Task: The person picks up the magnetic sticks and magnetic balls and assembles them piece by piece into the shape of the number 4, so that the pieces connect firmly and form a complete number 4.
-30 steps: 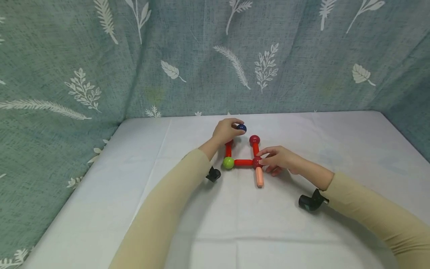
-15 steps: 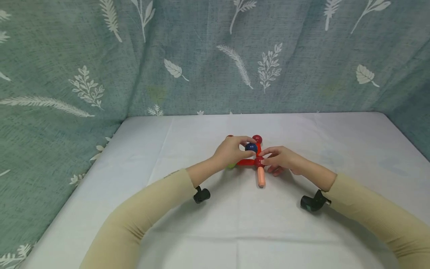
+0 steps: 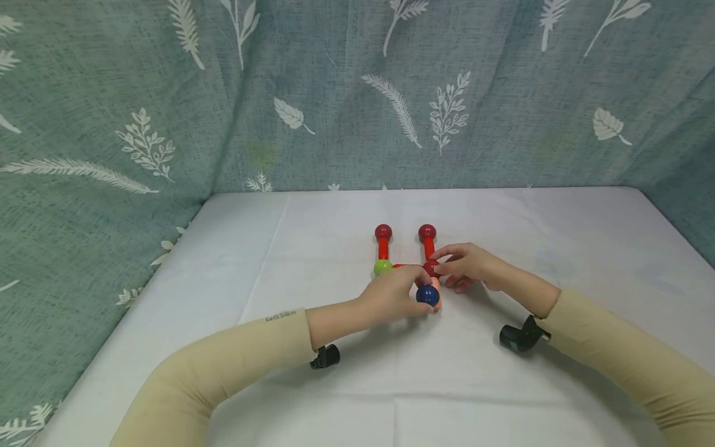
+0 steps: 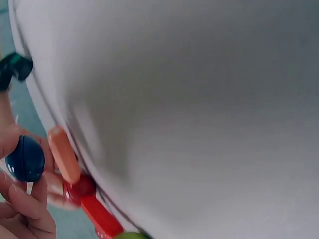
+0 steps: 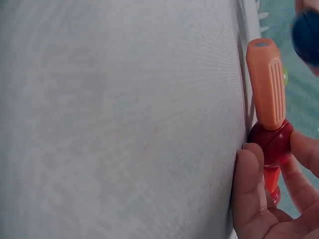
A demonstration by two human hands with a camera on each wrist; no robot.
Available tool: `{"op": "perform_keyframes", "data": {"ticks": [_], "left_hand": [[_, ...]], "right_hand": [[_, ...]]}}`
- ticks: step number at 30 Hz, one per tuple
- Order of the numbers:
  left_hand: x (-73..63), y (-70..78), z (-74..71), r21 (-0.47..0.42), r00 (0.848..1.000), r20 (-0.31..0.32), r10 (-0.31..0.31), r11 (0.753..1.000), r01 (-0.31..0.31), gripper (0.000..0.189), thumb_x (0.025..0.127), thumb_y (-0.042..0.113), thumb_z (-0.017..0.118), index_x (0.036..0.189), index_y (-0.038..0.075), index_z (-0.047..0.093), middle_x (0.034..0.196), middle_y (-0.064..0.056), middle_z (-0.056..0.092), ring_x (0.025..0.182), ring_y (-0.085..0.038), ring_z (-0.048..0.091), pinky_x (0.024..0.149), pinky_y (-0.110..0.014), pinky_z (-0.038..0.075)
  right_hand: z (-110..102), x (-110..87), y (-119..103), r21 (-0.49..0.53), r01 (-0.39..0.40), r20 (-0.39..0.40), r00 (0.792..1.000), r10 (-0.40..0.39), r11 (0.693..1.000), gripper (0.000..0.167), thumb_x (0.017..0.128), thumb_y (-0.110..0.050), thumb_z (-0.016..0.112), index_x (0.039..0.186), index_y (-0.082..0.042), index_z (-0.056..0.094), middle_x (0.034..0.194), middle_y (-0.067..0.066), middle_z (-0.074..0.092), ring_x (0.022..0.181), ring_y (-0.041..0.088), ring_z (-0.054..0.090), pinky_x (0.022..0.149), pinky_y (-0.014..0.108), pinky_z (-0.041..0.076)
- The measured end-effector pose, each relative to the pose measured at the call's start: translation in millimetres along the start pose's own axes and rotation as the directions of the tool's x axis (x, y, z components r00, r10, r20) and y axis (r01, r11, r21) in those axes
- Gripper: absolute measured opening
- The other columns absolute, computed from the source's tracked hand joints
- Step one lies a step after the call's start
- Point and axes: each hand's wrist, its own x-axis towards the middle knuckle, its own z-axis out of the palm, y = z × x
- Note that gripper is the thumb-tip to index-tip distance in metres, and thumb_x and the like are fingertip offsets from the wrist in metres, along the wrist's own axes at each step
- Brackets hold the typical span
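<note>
My left hand (image 3: 393, 295) pinches a dark blue ball (image 3: 427, 295) between thumb and fingers. In the head view the ball overlaps the near end of an orange rod (image 3: 438, 302); in the right wrist view that rod's end, with a grey spot on it, shows bare and the ball is apart from it. The rod is joined to a red ball (image 5: 271, 143), which my right hand (image 3: 469, 266) holds by thumb and fingertips. Red rods link this ball to a lime-green ball (image 3: 382, 267) on the left and to a far red ball (image 3: 427, 232).
Another red ball (image 3: 383, 232) tops the red rod (image 3: 383, 249) behind the green ball. The frame lies on a white-covered table (image 3: 313, 236), with a patterned green curtain (image 3: 346, 124) behind and at the sides. Each wrist carries a small black camera (image 3: 519, 337).
My left hand has brought the blue ball from behind the frame, over it, toward me to the orange rod's near end. My right hand keeps its hold on the red ball.
</note>
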Motion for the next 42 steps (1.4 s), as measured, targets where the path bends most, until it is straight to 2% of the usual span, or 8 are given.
{"op": "perform_keyframes", "data": {"ticks": [5,8,12,16,22,32,37,42], "left_hand": [[-7.2,2.0,7.7,0.114,0.996,0.08,0.031,0.993,-0.04,0.032,0.075,0.026,0.075,0.099,0.013,0.059,0.087,0.008,0.06,0.073,-0.004,0.051,0.061,-0.014,0.042],[-8.6,3.1,11.0,0.171,0.993,0.116,0.038,0.984,-0.057,0.033,0.075,0.027,0.076,0.102,0.014,0.06,0.089,0.008,0.062,0.075,-0.004,0.052,0.062,-0.014,0.042],[-8.6,3.6,15.7,0.196,0.989,0.15,0.011,0.98,-0.041,0.037,0.075,0.028,0.075,0.107,0.015,0.061,0.094,0.007,0.063,0.081,-0.004,0.055,0.063,-0.015,0.043],[-7.4,3.2,19.3,0.238,0.99,0.142,0.005,0.97,-0.039,0.037,0.076,0.032,0.075,0.108,0.02,0.062,0.091,0.006,0.061,0.078,-0.004,0.053,0.059,-0.016,0.041],[-6.2,4.6,19.4,0.303,0.991,0.117,0.061,0.948,-0.094,0.035,0.075,0.036,0.074,0.105,0.023,0.062,0.088,0.006,0.062,0.076,-0.004,0.053,0.055,-0.016,0.039],[-7.4,9.6,21.5,0.412,0.988,0.099,0.12,0.899,-0.15,0.036,0.074,0.038,0.074,0.103,0.023,0.06,0.095,0.006,0.066,0.082,-0.005,0.059,0.06,-0.017,0.042],[-9.1,10.5,21.4,0.437,0.983,0.109,0.145,0.882,-0.178,0.037,0.075,0.037,0.074,0.104,0.022,0.057,0.093,0.007,0.069,0.079,-0.003,0.061,0.058,-0.016,0.041],[-9.0,10.4,22.0,0.454,0.977,0.118,0.176,0.866,-0.21,0.037,0.076,0.036,0.073,0.105,0.021,0.056,0.095,0.006,0.069,0.08,-0.004,0.062,0.062,-0.017,0.045]], "right_hand": [[0.7,1.3,0.4,-0.01,-0.002,-0.01,1.0,0.002,1.0,0.042,0.088,-0.019,0.06,0.126,-0.005,0.051,0.103,0.013,0.057,0.07,0.017,0.059,0.067,0.03,0.053],[0.8,1.9,0.5,-0.011,0.0,-0.013,1.0,0.0,1.0,0.041,0.088,-0.019,0.059,0.126,-0.005,0.051,0.103,0.013,0.057,0.069,0.016,0.059,0.067,0.03,0.053],[0.9,2.5,0.2,-0.01,-0.006,-0.017,1.0,0.005,1.0,0.042,0.088,-0.019,0.06,0.126,-0.005,0.051,0.101,0.012,0.057,0.069,0.016,0.059,0.066,0.03,0.053],[0.8,3.2,0.1,-0.01,-0.011,-0.018,1.0,0.011,1.0,0.042,0.088,-0.019,0.06,0.126,-0.005,0.051,0.101,0.012,0.057,0.068,0.016,0.059,0.066,0.03,0.053],[0.0,3.2,0.6,-0.006,-0.017,-0.012,1.0,0.017,1.0,0.042,0.088,-0.019,0.06,0.126,-0.005,0.05,0.1,0.012,0.056,0.068,0.016,0.058,0.066,0.029,0.053],[-0.6,3.5,1.0,0.003,-0.015,-0.008,1.0,0.015,1.0,0.041,0.088,-0.019,0.059,0.126,-0.005,0.05,0.101,0.011,0.056,0.069,0.016,0.058,0.067,0.03,0.053],[-0.7,4.3,1.6,0.007,-0.016,-0.005,1.0,0.016,1.0,0.04,0.088,-0.019,0.06,0.125,-0.005,0.051,0.1,0.01,0.056,0.07,0.017,0.057,0.067,0.03,0.053],[-0.6,4.7,1.7,0.007,-0.015,-0.003,1.0,0.015,1.0,0.04,0.088,-0.019,0.059,0.125,-0.005,0.051,0.099,0.01,0.056,0.071,0.017,0.057,0.067,0.03,0.053]]}}
